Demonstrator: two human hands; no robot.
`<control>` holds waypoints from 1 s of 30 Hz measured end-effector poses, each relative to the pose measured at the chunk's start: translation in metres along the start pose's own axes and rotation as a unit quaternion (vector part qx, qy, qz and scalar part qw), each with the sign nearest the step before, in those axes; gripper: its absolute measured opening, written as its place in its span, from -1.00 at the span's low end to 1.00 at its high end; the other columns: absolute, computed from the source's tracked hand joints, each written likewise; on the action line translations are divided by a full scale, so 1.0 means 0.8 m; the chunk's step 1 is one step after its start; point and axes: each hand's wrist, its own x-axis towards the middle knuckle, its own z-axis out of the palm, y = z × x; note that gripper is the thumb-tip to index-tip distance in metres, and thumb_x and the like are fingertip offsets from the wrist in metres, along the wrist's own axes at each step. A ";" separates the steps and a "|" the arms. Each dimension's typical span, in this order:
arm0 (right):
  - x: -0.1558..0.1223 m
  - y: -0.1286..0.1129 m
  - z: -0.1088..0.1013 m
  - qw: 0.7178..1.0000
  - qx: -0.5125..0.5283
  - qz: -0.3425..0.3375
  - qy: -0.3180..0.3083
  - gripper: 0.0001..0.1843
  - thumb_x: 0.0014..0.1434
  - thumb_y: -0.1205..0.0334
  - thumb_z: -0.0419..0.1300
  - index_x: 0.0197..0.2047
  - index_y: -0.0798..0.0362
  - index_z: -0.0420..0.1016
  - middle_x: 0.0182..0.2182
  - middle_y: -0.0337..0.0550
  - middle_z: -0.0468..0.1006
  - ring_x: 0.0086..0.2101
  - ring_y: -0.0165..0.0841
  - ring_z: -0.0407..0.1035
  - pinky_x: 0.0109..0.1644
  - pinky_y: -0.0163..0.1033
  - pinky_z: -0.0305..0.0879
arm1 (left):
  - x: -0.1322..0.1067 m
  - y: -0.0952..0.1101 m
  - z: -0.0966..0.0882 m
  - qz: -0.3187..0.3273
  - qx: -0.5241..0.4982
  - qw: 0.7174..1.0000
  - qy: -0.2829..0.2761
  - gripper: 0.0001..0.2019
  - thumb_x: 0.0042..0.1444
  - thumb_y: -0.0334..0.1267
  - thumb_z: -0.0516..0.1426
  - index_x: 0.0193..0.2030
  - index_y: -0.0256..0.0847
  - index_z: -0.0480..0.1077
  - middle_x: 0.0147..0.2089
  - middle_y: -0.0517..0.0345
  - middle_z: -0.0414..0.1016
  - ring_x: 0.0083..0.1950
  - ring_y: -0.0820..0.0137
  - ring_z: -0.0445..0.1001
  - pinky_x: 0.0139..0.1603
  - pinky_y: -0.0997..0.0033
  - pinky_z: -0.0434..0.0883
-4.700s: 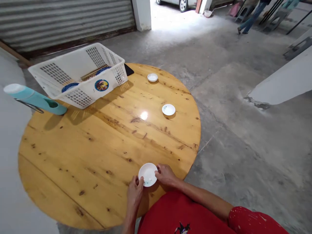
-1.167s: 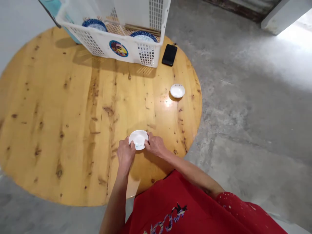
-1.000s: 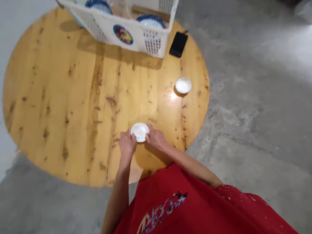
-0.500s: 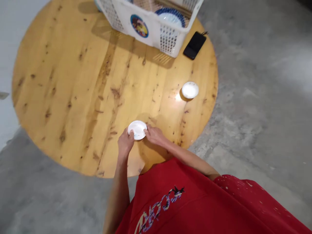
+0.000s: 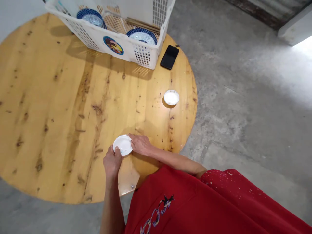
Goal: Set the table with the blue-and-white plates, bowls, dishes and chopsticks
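Observation:
A small white dish (image 5: 123,144) is held between my two hands near the front edge of the round wooden table (image 5: 56,143). My left hand (image 5: 112,161) grips its lower left rim, thumb on top. On the opposite side, my right hand (image 5: 140,144) is closed on the right rim, its fingers partly hidden. A second small white dish (image 5: 171,97) rests on the table farther right, apart from both hands.
A white plastic basket (image 5: 91,37) stands at the back of the table. Inside are blue-rimmed bowls (image 5: 90,18), a blue-rimmed plate (image 5: 143,35) and thin wooden sticks (image 5: 142,25). A black phone (image 5: 170,57) lies beside the basket. Grey concrete floor (image 5: 243,113) surrounds the table.
The camera view has shifted, so the table and basket sit lower and farther left, with more of the basket's inside showing. Both hands still hold the dish; my right hand has turned slightly on its rim.

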 end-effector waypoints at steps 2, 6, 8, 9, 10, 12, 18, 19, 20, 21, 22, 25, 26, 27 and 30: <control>0.003 0.000 0.002 1.000 0.005 0.004 -0.003 -0.52 0.34 0.26 -0.07 0.29 0.04 0.27 -0.02 -0.03 0.61 -0.09 -0.18 0.51 -0.07 -0.14 0.42 | 0.002 -0.003 0.001 0.002 0.009 1.000 0.003 -0.61 0.27 -0.18 -0.06 0.11 -0.22 0.43 -0.31 -0.05 0.60 -0.32 0.14 0.56 -0.24 0.24 0.43; 0.005 0.013 0.004 0.999 0.047 -0.005 0.007 -0.61 0.37 0.22 -0.05 0.18 0.03 0.39 -0.03 -0.03 0.61 -0.10 -0.20 0.50 -0.05 -0.16 0.39 | 0.000 -0.009 0.007 0.026 0.029 0.999 0.022 -0.61 0.27 -0.18 -0.08 0.07 -0.27 0.43 -0.16 -0.17 0.60 -0.13 0.07 0.57 -0.10 0.17 0.44; 0.003 0.035 0.000 0.994 0.093 0.006 0.053 -0.66 0.39 0.19 -0.04 0.09 0.03 0.46 -0.07 -0.03 0.62 -0.12 -0.23 0.50 -0.03 -0.18 0.37 | -0.003 -0.014 0.013 0.046 0.000 0.998 0.033 -0.62 0.25 -0.19 -0.07 0.04 -0.29 0.44 -0.04 -0.22 0.58 -0.03 0.06 0.55 -0.04 0.18 0.45; 0.002 0.052 -0.003 0.989 0.117 0.030 0.091 -0.67 0.39 0.18 -0.03 0.07 0.05 0.47 -0.14 -0.02 0.63 -0.16 -0.23 0.50 -0.04 -0.18 0.37 | -0.004 -0.017 0.017 0.057 -0.033 0.997 0.037 -0.63 0.26 -0.19 -0.06 0.04 -0.29 0.43 0.00 -0.21 0.56 -0.01 0.10 0.54 -0.04 0.21 0.46; 0.001 0.071 -0.007 0.980 0.143 0.064 0.126 -0.67 0.36 0.18 0.00 0.07 0.08 0.47 -0.25 -0.05 0.64 -0.23 -0.25 0.51 -0.08 -0.19 0.37 | -0.004 -0.021 0.021 0.061 -0.070 0.995 0.037 -0.64 0.26 -0.18 -0.05 0.03 -0.28 0.43 0.00 -0.17 0.56 -0.05 0.15 0.54 -0.09 0.27 0.49; 0.001 0.115 -0.020 0.948 0.195 0.129 0.215 -0.68 0.31 0.18 0.06 0.04 0.11 0.47 -0.42 -0.14 0.58 -0.36 -0.28 0.47 -0.18 -0.21 0.38 | -0.004 -0.028 0.029 0.052 -0.141 0.988 0.030 -0.65 0.26 -0.15 -0.04 0.02 -0.28 0.42 -0.03 -0.14 0.55 -0.17 0.23 0.54 -0.27 0.36 0.51; 0.005 0.219 -0.089 0.794 0.403 0.261 0.374 -0.79 0.33 0.14 0.03 -0.16 0.10 0.37 -0.43 -0.16 0.54 -0.61 -0.44 0.34 -0.54 -0.31 0.26 | -0.004 -0.040 0.039 0.050 -0.236 0.970 0.026 -0.62 0.27 -0.10 0.00 0.08 -0.30 0.41 0.00 -0.14 0.52 -0.19 0.27 0.53 -0.38 0.42 0.52; 0.009 0.228 -0.101 0.784 0.411 0.266 0.382 -0.80 0.35 0.13 0.02 -0.18 0.08 0.35 -0.43 -0.16 0.54 -0.62 -0.45 0.34 -0.55 -0.32 0.25 | -0.004 -0.041 0.040 0.051 -0.242 0.968 0.026 -0.61 0.27 -0.11 0.01 0.08 -0.30 0.41 0.01 -0.15 0.52 -0.17 0.26 0.53 -0.38 0.42 0.52; 0.014 0.235 -0.111 0.778 0.414 0.269 0.388 -0.80 0.35 0.11 0.01 -0.20 0.06 0.33 -0.44 -0.16 0.54 -0.62 -0.45 0.35 -0.56 -0.32 0.25 | -0.004 -0.041 0.040 0.052 -0.248 0.967 0.026 -0.61 0.26 -0.11 0.01 0.09 -0.31 0.41 0.01 -0.15 0.52 -0.16 0.25 0.53 -0.38 0.42 0.52; 0.019 0.240 -0.120 0.776 0.414 0.271 0.392 -0.79 0.36 0.10 0.01 -0.21 0.05 0.31 -0.45 -0.17 0.53 -0.62 -0.46 0.36 -0.55 -0.32 0.26 | -0.005 -0.042 0.041 0.053 -0.254 0.965 0.024 -0.60 0.26 -0.11 0.01 0.09 -0.31 0.41 0.01 -0.15 0.52 -0.15 0.25 0.53 -0.38 0.43 0.52; 0.026 0.244 -0.127 0.774 0.413 0.273 0.396 -0.80 0.36 0.10 0.01 -0.22 0.03 0.30 -0.46 -0.18 0.53 -0.62 -0.46 0.36 -0.55 -0.32 0.27 | -0.005 -0.042 0.041 0.053 -0.263 0.963 0.023 -0.61 0.26 -0.11 0.02 0.09 -0.31 0.41 0.01 -0.14 0.52 -0.14 0.25 0.53 -0.38 0.43 0.53; 0.042 0.248 -0.139 0.765 0.406 0.292 0.406 -0.85 0.35 0.27 -0.01 -0.29 -0.01 0.26 -0.51 -0.23 0.49 -0.60 -0.46 0.37 -0.52 -0.33 0.32 | -0.007 -0.043 0.043 0.046 -0.298 0.953 0.018 -0.62 0.25 -0.11 0.03 0.07 -0.30 0.42 -0.02 -0.12 0.51 -0.16 0.28 0.52 -0.39 0.45 0.53; 0.044 0.246 -0.140 0.766 0.401 0.300 0.404 -0.84 0.33 0.34 -0.03 -0.31 -0.02 0.25 -0.53 -0.25 0.48 -0.59 -0.45 0.38 -0.52 -0.33 0.33 | -0.008 -0.042 0.043 0.041 -0.316 0.948 0.014 -0.63 0.25 -0.11 0.04 0.06 -0.31 0.42 -0.03 -0.11 0.51 -0.17 0.28 0.52 -0.39 0.44 0.54; 0.045 0.242 -0.138 0.769 0.396 0.305 0.398 -0.82 0.31 0.41 -0.05 -0.32 -0.02 0.24 -0.55 -0.26 0.46 -0.59 -0.44 0.39 -0.52 -0.34 0.33 | -0.008 -0.042 0.043 0.036 -0.335 0.941 0.009 -0.63 0.25 -0.10 0.04 0.04 -0.31 0.42 -0.05 -0.11 0.51 -0.18 0.29 0.52 -0.39 0.44 0.54; 0.040 0.213 -0.122 0.797 0.388 0.289 0.361 -0.83 0.24 0.48 -0.04 -0.29 0.04 0.27 -0.60 -0.29 0.44 -0.62 -0.46 0.37 -0.53 -0.38 0.28 | -0.010 -0.040 0.044 0.026 -0.381 0.924 -0.001 -0.64 0.24 -0.09 0.06 0.00 -0.33 0.43 -0.07 -0.11 0.50 -0.17 0.30 0.52 -0.38 0.43 0.56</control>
